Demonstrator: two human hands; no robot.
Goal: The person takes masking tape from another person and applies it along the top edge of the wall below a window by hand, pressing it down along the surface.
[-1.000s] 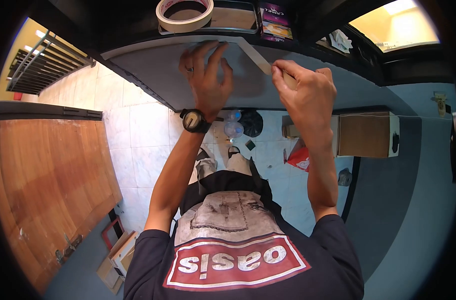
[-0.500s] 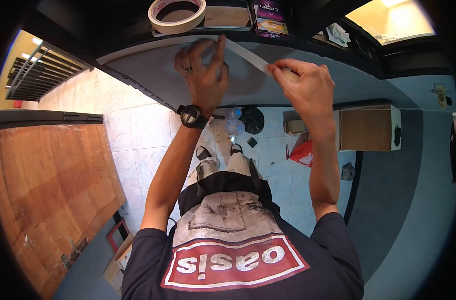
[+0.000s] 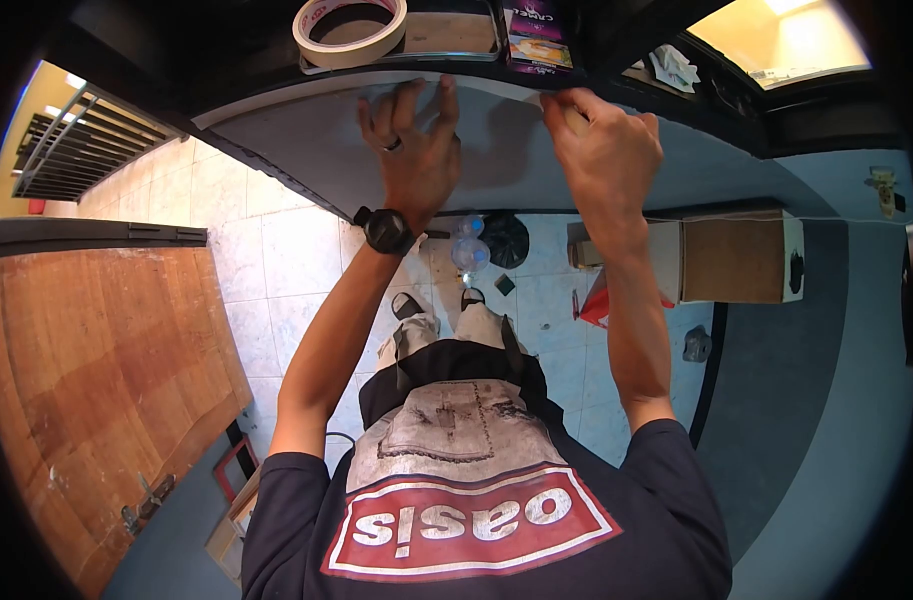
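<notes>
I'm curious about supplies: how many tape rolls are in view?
1 tape roll for certain, left of the purple pack; another may be hidden in the right hand.

The roll of masking tape [image 3: 384,44] is showing a smooth, matt, papery side. Just below the roll, the tape strip [image 3: 326,84] is looking matt and papery along a smooth, dull, painted grey panel [image 3: 296,150]. Beside the roll, a tray [image 3: 466,47] is giving off a faint metallic shine from its rim, and a Camel pack [image 3: 539,38] is showing glossy printed card. Well below the roll, smooth floor tiles [image 3: 301,245] are gleaming, a black bag [image 3: 504,241] is showing shiny wrinkled plastic, a wooden door [image 3: 106,390] is bearing scuffed varnish, and a T-shirt [image 3: 646,520] is showing matt cloth.
</notes>
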